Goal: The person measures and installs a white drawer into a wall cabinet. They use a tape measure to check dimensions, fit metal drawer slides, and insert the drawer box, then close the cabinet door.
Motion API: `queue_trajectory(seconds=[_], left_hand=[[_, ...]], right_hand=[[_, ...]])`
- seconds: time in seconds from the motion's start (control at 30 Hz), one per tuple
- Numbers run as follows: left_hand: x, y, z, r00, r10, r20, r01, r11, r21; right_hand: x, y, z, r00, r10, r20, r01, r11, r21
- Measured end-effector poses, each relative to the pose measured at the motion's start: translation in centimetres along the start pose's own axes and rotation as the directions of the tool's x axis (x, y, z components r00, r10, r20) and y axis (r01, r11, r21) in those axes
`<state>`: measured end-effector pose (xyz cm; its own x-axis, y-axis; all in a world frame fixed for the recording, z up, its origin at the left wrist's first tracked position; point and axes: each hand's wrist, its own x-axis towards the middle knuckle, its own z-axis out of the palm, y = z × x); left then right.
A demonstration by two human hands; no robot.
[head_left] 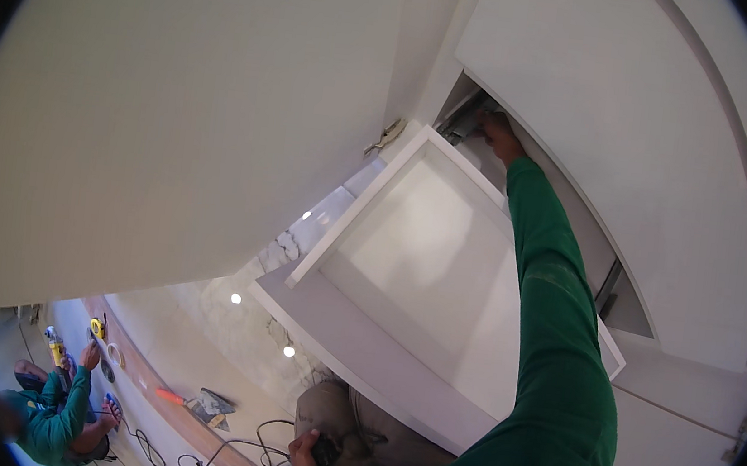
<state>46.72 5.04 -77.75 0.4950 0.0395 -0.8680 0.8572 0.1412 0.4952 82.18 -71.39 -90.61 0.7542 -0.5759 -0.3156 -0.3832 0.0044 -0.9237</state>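
Observation:
My right arm in a green sleeve reaches over a white drawer (419, 229) into an opening in the white cabinet. There my right hand (499, 134) has its fingers curled at a grey metal drawer slide (465, 120) on the left inner side. The drawer sits pulled out and tilted, its inside bare. Low in the view, beside my knee, my left hand (304, 460) is closed around a dark, rounded object (326, 452); its kind is too dim to make out.
An open white door panel (178, 103) with a hinge (388, 136) fills the left. A second slide (608, 285) shows at the opening's right. At lower left, a co-worker in green (54, 418) sits by a yellow power tool (56, 347), a tape measure (98, 328), trowels (209, 407) and cables (223, 454).

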Motion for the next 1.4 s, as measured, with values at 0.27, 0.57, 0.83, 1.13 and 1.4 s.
queue_trajectory(seconds=[0.27, 0.57, 0.83, 1.13, 1.4], left_hand=[[1.1, -0.6, -0.9, 0.997, -0.040, 0.073, 0.040, 0.999, -0.004], [1.6, -0.7, -1.9, 0.992, -0.115, 0.052, 0.120, 0.988, -0.097], [0.8, -0.5, -1.6, 0.982, -0.115, 0.148, 0.144, 0.969, -0.200], [0.6, -0.7, -1.6, 0.979, -0.154, 0.130, 0.174, 0.971, -0.163], [-0.1, -0.4, -0.5, 0.990, -0.110, 0.092, 0.123, 0.983, -0.139]], right_hand=[[3.0, 1.8, 0.0, 0.973, -0.214, -0.084, 0.186, 0.949, -0.256], [2.5, 2.8, -1.6, 0.880, -0.428, -0.205, -0.046, 0.353, -0.935], [-16.7, -0.9, -10.3, 0.996, -0.082, -0.031, 0.001, 0.362, -0.932], [-38.3, 7.4, -32.1, 0.828, 0.319, -0.460, -0.460, -0.080, -0.884], [-41.9, 12.3, -34.6, 0.698, 0.605, -0.383, -0.597, 0.197, -0.777]])
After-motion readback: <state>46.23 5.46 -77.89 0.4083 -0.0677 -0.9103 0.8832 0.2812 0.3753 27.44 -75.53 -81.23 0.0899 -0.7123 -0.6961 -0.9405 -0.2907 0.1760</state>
